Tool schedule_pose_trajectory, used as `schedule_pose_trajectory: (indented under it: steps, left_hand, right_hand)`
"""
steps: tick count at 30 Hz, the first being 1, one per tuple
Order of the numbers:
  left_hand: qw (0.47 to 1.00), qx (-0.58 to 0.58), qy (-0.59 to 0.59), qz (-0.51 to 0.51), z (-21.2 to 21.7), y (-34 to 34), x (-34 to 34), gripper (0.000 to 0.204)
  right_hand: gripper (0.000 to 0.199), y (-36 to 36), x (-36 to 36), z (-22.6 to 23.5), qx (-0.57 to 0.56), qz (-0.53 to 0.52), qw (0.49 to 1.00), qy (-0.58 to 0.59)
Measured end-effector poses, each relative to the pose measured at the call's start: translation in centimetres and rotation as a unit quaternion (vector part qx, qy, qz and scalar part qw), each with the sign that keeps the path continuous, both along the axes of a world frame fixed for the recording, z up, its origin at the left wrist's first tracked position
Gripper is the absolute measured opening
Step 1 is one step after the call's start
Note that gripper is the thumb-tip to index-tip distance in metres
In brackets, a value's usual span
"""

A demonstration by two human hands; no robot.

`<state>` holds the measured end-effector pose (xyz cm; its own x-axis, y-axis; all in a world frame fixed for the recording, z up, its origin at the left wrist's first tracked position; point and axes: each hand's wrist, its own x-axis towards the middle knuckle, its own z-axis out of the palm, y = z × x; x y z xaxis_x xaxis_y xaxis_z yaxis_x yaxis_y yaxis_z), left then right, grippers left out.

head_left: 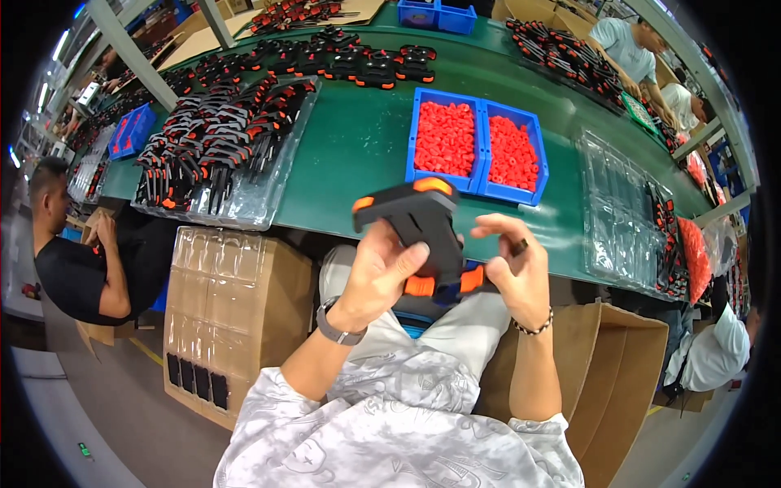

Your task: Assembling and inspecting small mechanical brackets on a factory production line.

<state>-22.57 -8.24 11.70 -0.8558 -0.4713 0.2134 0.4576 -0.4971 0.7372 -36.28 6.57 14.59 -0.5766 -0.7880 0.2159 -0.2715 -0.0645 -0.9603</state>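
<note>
Above my lap, my left hand (376,276) is closed round a black phone holder (425,232) with orange corner pads. The holder is tilted, its lower end pointing toward my lap, and my thumb presses on its flat face. Just right of it, my right hand (518,272) is raised with curled fingers. A small dark thing shows among those fingers, too small to name. Beyond both hands on the green table stands a blue two-part bin (480,148) full of small red pieces (445,138).
A clear tray (244,213) heaped with black-and-orange parts (220,134) lies left. More black-and-orange holders (378,67) lie farther back. At right is a clear moulded tray (618,220). Cardboard boxes (220,301) flank my legs. One person (89,260) sits left; others work at right.
</note>
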Motion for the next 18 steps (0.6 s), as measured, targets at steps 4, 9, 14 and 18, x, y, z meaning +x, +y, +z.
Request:
schedule_pose_trajectory:
  steps: [4, 9, 14, 18]
  left_hand:
    - [0.985, 0.120, 0.123, -0.022, 0.1, -1.4, -1.6, 0.032]
    - [0.948, 0.155, 0.261, -0.096, -1.4, -4.1, -2.9, 0.031]
    - [0.924, 0.109, 0.343, -0.129, -2.6, -5.2, -3.7, 0.031]
    - [0.931, 0.093, 0.334, -0.110, -2.4, -4.7, -3.4, 0.030]
  right_hand:
    - [0.046, -0.8, 2.3, 0.4, -0.056, -0.051, 0.988, 0.132]
    - [0.048, -1.5, 4.2, 0.1, -0.081, -0.096, 0.938, 0.323]
    - [0.053, -1.6, 4.6, -0.2, -0.091, -0.108, 0.919, 0.369]
    - [0.052, -1.8, 5.0, -0.1, -0.084, -0.110, 0.920, 0.366]
